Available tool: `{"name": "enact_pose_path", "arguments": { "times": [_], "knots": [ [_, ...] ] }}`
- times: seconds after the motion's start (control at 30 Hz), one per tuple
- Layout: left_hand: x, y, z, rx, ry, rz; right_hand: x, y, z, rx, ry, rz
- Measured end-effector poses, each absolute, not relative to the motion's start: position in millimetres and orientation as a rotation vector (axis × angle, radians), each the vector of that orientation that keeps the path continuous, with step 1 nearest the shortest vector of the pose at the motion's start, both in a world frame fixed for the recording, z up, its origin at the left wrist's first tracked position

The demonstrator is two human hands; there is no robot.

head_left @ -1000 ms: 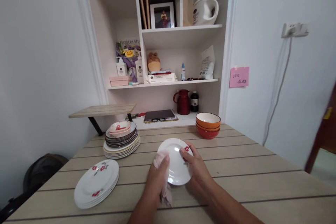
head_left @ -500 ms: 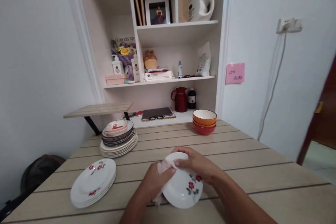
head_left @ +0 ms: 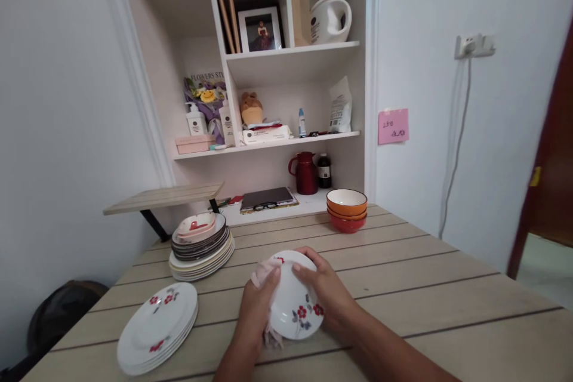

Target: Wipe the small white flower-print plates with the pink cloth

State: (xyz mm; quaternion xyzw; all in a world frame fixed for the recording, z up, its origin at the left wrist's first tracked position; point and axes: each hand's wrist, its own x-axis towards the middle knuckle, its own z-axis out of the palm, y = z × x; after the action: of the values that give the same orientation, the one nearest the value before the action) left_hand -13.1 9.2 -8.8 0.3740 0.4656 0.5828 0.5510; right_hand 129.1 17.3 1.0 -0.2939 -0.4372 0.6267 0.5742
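Observation:
A white plate [head_left: 290, 301] with red flowers and grey leaves is held tilted above the table, between both hands. My right hand [head_left: 330, 291] is closed on its right edge, thumb on the face and fingers behind. At the left edge, my left hand [head_left: 256, 308] grips a pale pink cloth [head_left: 265, 270] folded over the rim. The cloth's lower end hangs beneath the plate. Left of my hands lies a stack of matching flowered plates [head_left: 145, 334]. The fingers behind the plate are hidden.
Behind the flowered stack stands a taller pile of plates [head_left: 203, 259], topped by small pink dishes [head_left: 197, 225]. Orange and red bowls [head_left: 347, 212] are nested at the table's back right. A small raised shelf [head_left: 163, 197] overhangs the back left corner. A red jug [head_left: 306, 173] stands in the shelving.
The plate has shifted slightly left and turned a little in my hands. My left thumb has moved up along the rim with the cloth. The camera view has tilted upward.

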Motion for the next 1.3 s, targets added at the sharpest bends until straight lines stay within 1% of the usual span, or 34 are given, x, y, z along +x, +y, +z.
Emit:
{"name": "enact_pose_path", "arguments": {
  "times": [0.17, 0.4, 0.57, 0.63, 0.77, 0.83, 0.93, 1.1, 1.3],
  "knots": [
    [-5.1, -1.1, -2.9, 0.889, 0.978, 1.424, 128.2, 13.7, 5.7, -0.648, -0.924, 1.442],
    [2.4, 4.2, -9.0, 0.884, 0.96, 1.398, 124.4, 15.0, 6.9, -0.603, -0.76, 1.415],
    [-0.1, 0.1, -5.0, 0.957, 0.971, 1.438, 136.9, 17.5, 13.2, -0.674, -0.862, 1.552],
    [-5.0, -3.0, -2.1, 1.013, 0.972, 1.364, 148.5, 17.5, 19.0, -0.766, -0.982, 1.592],
    [-12.7, -5.1, -2.7, 1.136, 0.984, 1.101, 167.6, 15.4, 27.8, -0.772, -1.214, 1.646],
    [-13.4, -4.3, -4.8, 1.17, 0.981, 1.064, 168.6, 14.5, 28.2, -0.772, -1.246, 1.674],
    [-12.0, -3.1, -5.1, 1.128, 0.97, 1.119, 159.3, 14.1, 24.3, -0.787, -1.195, 1.598],
    [-7.5, -4.1, 1.5, 0.924, 0.995, 1.32, 139.2, 14.3, 15.4, -0.759, -1.009, 1.466],
    [0.1, -1.1, -3.7, 0.911, 0.979, 1.354, 132.1, 16.8, 9.1, -0.694, -0.86, 1.381]
  ]
}}
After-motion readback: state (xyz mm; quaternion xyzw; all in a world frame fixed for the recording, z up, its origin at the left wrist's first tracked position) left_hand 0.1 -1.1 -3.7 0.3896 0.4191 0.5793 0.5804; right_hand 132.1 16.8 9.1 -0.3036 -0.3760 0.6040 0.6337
